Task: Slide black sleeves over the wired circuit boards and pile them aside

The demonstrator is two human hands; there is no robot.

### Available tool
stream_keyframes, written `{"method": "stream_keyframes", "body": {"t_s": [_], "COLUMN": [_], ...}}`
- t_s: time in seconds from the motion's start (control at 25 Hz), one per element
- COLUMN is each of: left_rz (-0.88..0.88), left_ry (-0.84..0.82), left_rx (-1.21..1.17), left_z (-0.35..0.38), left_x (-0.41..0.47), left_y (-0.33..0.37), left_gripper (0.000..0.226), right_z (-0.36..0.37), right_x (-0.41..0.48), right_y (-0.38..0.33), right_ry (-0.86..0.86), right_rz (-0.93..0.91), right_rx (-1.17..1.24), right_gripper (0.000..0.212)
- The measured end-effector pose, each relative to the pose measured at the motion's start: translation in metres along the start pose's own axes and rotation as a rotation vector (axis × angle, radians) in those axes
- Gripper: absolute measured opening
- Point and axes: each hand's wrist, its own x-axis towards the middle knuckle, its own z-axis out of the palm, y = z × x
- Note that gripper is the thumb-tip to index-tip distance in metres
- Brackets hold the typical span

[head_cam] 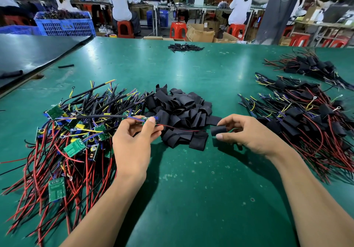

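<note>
Blue crate [65, 27], seemingly wires [63, 14]; sleeves [178, 110] heaped.

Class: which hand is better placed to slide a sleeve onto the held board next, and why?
Probably right. The right hand pinches a black sleeve just beyond the red wire tip, while the left hand holds the circuit board.

You sit at a wide green-topped table [172, 70], with a dark panel [28, 55] lying over its far left corner. Past its far edge stand red plastic stools [178, 30], blue crates [65, 24] and open cardboard boxes [200, 33]. Behind them, people in white tops [120, 1] sit at long workbenches [191, 7] with their backs to you. A grey pillar [275, 11] rises on your right, and daylight glares from the far end.
</note>
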Motion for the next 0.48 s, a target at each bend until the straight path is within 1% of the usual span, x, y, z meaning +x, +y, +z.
{"method": "stream_keyframes", "body": {"t_s": [0.32, 0.48], "left_rz": [-0.037, -0.052], "left_ry": [-0.035, -0.056], "left_rx": [-0.077, -0.098], "left_z": [0.001, 0.002], "left_x": [0.000, -0.003], "left_y": [0.001, 0.001], "left_gripper": [0.011, 0.012], "right_z": [0.012, 0.014], "right_x": [0.002, 0.001], "right_y": [-0.004, -0.007], "right_ry": [-0.026, -0.030], "right_rz": [-0.032, -0.047], "right_rx": [0.058, 0.135], "right_gripper": [0.029, 0.040]}}
